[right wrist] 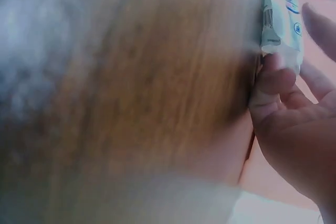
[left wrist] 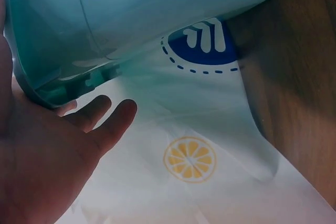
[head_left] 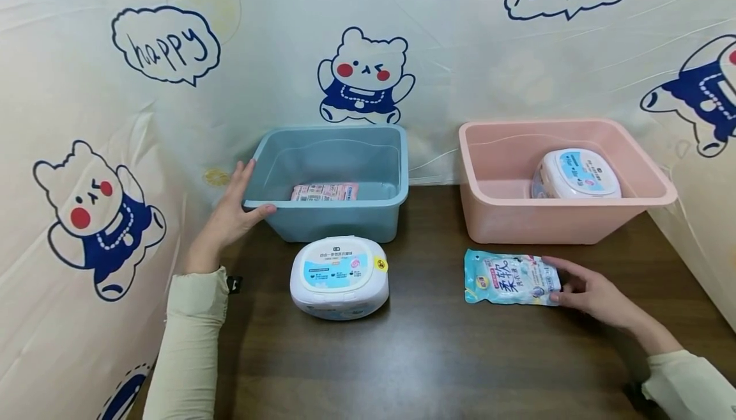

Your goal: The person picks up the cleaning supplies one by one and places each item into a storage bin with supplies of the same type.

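Observation:
My left hand (head_left: 231,212) is at the front left corner of a blue plastic bin (head_left: 336,220), its thumb at the front rim and its fingers stretched along the left side. In the left wrist view, the fingers (left wrist: 116,127) lie fairly straight by the bin's edge. A pink packet (head_left: 325,192) lies inside that bin. At the right, my right hand (head_left: 595,295) pinches the right end of a turquoise and white laundry detergent pouch (head_left: 508,278), which lies flat on the table. The right wrist view shows the pouch (right wrist: 282,17) between thumb and fingers.
Just in front of the blue bin stands a white lidded tub (head_left: 339,279). Behind the pouch is a pink bin (head_left: 566,220) holding a similar white tub (head_left: 581,174). A printed cloth (head_left: 264,55) hangs behind the brown wooden table (head_left: 425,356).

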